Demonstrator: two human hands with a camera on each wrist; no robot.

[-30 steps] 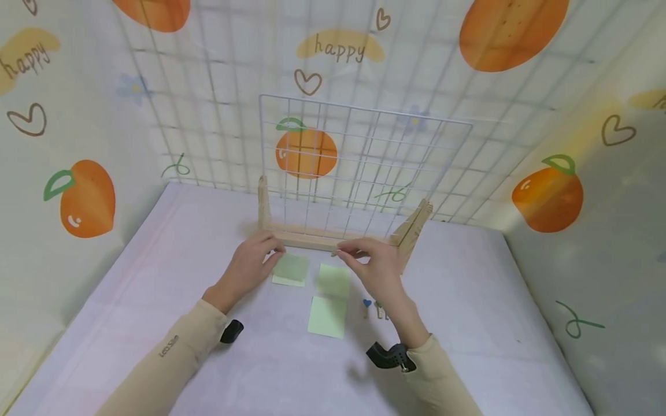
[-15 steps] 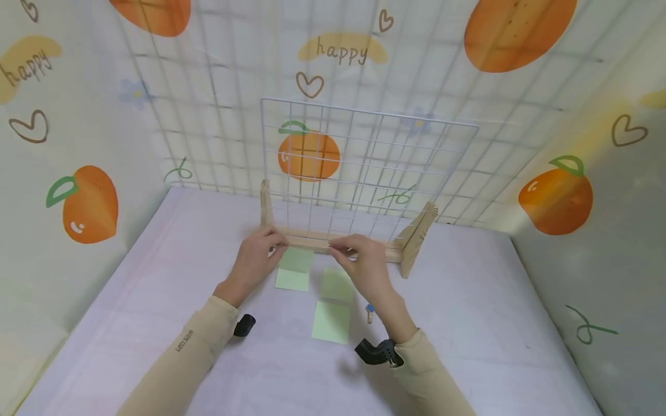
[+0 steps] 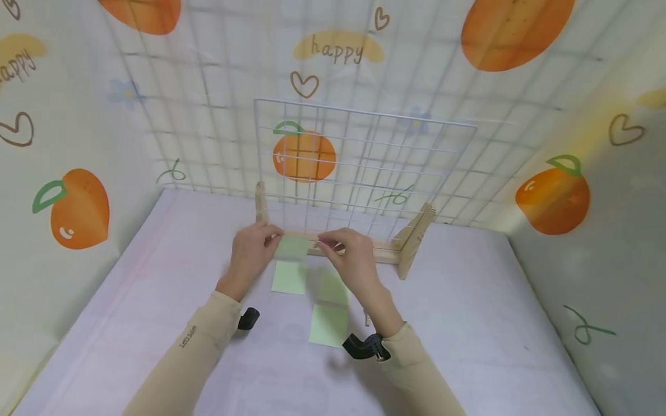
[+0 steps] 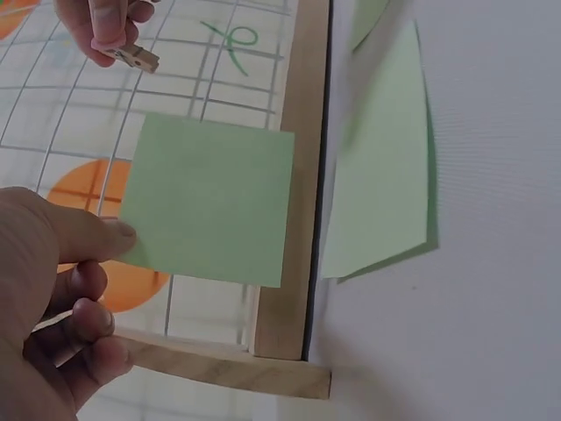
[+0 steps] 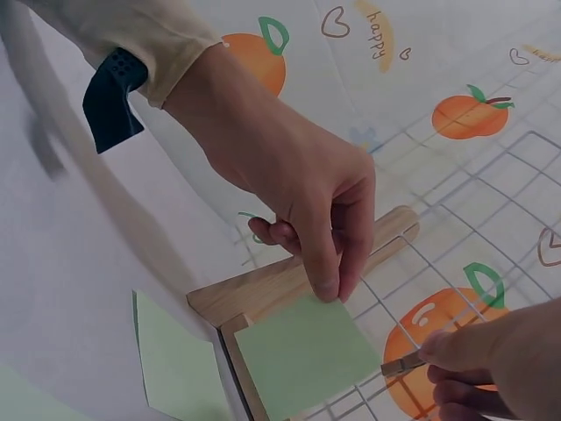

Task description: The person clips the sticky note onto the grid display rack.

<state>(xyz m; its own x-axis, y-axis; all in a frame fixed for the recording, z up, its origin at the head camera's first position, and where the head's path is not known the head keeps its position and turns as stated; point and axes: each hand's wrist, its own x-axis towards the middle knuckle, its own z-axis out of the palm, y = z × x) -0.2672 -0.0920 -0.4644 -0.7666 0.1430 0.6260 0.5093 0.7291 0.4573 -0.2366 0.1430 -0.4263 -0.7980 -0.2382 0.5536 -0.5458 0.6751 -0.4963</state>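
Observation:
In the head view my left hand (image 3: 248, 251) pinches a light green paper note (image 3: 292, 247) by its left edge. The left wrist view shows the note (image 4: 209, 202) flat and square, in front of the white wire grid and overlapping the stand's wooden base bar (image 4: 294, 219). My right hand (image 3: 351, 254) is just right of the note, thumb and fingertips pinching a small wooden clothespin (image 4: 131, 56) with a pink bit at the thumb. In the right wrist view the clothespin (image 5: 401, 364) points at the note's edge, close to it.
The wire grid (image 3: 364, 112) stands upright between wooden feet (image 3: 416, 240). More green notes lie on the table, one at the left (image 3: 288, 278) and one nearer (image 3: 329, 325). Another small wooden clothespin (image 3: 367, 319) shows partly beside my right wrist. Patterned cloth walls surround the table.
My left hand has raised the green note from low over the table to the grid's base bar. My right hand has moved left toward the note, still pinching the clothespin.

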